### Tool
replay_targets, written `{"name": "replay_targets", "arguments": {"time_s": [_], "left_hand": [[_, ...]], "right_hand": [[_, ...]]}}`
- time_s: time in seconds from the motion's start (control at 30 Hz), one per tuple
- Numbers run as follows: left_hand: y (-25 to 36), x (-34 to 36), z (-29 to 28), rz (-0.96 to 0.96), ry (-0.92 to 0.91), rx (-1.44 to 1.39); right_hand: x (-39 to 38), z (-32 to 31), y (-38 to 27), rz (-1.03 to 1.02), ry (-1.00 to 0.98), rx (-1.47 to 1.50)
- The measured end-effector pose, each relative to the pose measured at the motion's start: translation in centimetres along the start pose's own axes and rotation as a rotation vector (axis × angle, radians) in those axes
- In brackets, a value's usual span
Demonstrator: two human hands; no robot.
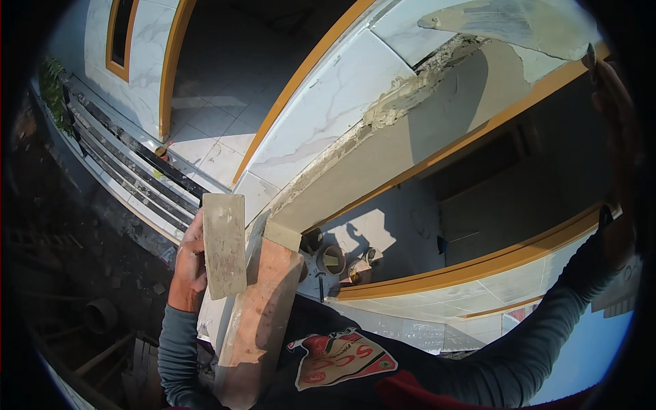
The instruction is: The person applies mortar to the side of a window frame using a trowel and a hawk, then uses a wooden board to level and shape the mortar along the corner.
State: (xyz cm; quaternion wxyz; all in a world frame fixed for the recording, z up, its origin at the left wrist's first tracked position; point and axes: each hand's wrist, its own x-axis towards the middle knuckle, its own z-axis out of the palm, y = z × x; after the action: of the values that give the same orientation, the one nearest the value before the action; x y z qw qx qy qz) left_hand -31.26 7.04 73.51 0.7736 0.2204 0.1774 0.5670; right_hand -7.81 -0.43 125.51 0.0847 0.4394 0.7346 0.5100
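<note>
Progress, by judgement: part done. The plaster point(383, 157) covers the side of the opening between the tiles point(335, 89) and the orange frame point(437, 169), and most of its face reads flat. What seems left is the border against the tiles: the rough edge point(391, 106) is lumpy and unsmoothed, with a dark gap near its upper end. Finishing there and some cleaning of the tiles look outstanding.

Appearance: plaster is beige-grey, matt, part in sun and part under a broad rounded shadow. Its face is fairly even; the edge is crumbly and ragged. Wet or dry: cannot tell.

Hands: the right hand point(610, 92), at the upper right and partly in shade, has its grip closed round the handle of a trowel point(509, 26). The blade is wide and smeared pale grey; it lies across the upper end of the plaster in view, contact not certain. The left hand point(188, 266) has its grip narrowed on a board point(224, 246), a flat, dusty beige rectangle; some fingers are hidden behind it. The board stands beside a reddish plank point(256, 321), well apart from the trowel.
</note>
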Motion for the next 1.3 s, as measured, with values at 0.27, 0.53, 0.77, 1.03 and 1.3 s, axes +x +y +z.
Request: {"name": "replay_targets", "arguments": {"time_s": [0.27,0.53,0.77,1.03,1.3], "left_hand": [[2.0,-1.0,1.3,0.037,-0.017,0.108],[2.1,-1.2,3.1,-0.003,-0.025,0.161],[1.8,-1.5,4.0,-0.006,-0.100,0.109],[2.5,-2.6,9.0,0.030,-0.174,-0.007],[0.7,-2.2,8.6,-0.087,-0.339,-0.425]], "right_hand": [[-12.8,8.6,-9.7,0.382,-0.338,1.258],[-15.0,15.1,-14.6,0.650,-0.475,1.762],[-13.9,12.7,-10.9,0.798,-0.061,1.763],[-17.0,15.2,-15.4,0.599,0.045,2.315],[-16.5,19.8,-22.0,0.331,-0.911,3.516]]}}
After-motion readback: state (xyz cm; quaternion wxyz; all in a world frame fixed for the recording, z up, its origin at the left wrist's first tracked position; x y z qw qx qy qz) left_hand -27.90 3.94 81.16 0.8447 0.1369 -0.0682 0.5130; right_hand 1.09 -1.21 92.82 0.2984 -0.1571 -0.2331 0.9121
